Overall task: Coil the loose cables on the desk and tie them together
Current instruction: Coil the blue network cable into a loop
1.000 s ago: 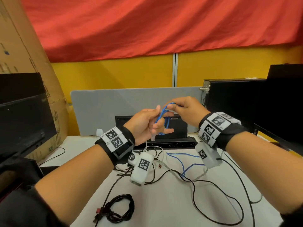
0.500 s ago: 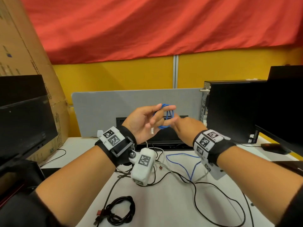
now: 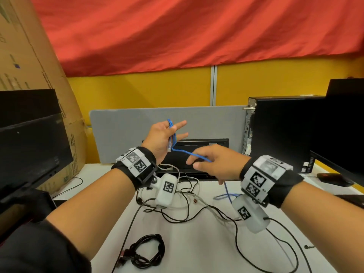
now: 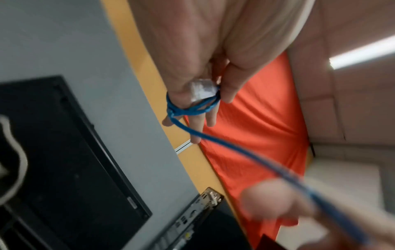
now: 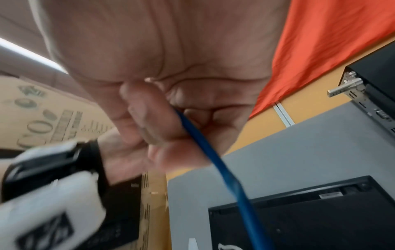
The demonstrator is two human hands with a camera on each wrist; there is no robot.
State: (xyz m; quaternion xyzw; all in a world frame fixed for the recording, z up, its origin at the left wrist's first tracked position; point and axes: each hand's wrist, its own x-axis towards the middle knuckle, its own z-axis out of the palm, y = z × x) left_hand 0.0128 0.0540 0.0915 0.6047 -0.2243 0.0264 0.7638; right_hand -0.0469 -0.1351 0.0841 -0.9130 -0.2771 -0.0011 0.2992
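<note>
Bright and evenly lit from overhead in the head view, with faint, soft shadows on the desk (image 3: 197,253); bowed toward the frame edges. Softer in both wrist views: glaring ceiling light strip (image 4: 361,52) at upper right of the left one, motion-smeared right hand (image 4: 286,206) and blue cable (image 4: 245,155) at lower right; blurred wrist camera (image 5: 49,211) at lower left of the right one.

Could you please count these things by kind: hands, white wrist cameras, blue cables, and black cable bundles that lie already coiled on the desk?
Hands: 2 (left hand, right hand)
White wrist cameras: 2 (left wrist camera, right wrist camera)
Blue cables: 1 (blue cable)
Coiled black bundles: 1 (coiled black cable bundle)
Total: 6
</note>
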